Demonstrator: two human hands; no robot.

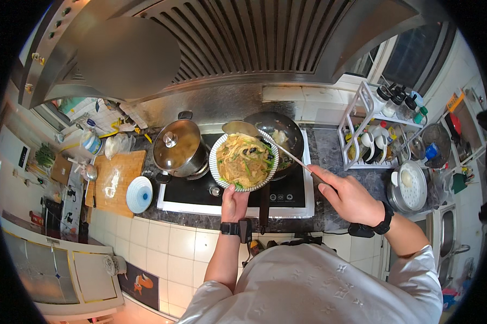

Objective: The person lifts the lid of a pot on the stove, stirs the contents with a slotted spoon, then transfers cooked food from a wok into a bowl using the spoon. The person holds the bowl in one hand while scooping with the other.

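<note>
My left hand (234,204) grips the near rim of a striped plate (214,164) and holds it up above the black glass gas hob (199,197). Piled on the plate is a stir-fry of noodles (245,158) with green vegetables and dark pieces. In my right hand (347,194) is the dark handle of a metal spatula (286,152); its blade lies over the plate's far edge. Partly hidden behind the plate, a black wok (290,125) sits on the right burner with bits of food inside. Its dark handle (264,206) points towards me.
A lidded steel pot (176,148) occupies the left burner. Further left are a wooden cutting board (113,174) and a blue-patterned bowl (139,195). To the right stand a white seasoning rack (351,133) and a steamer pot (407,188). The range hood (243,44) hangs overhead.
</note>
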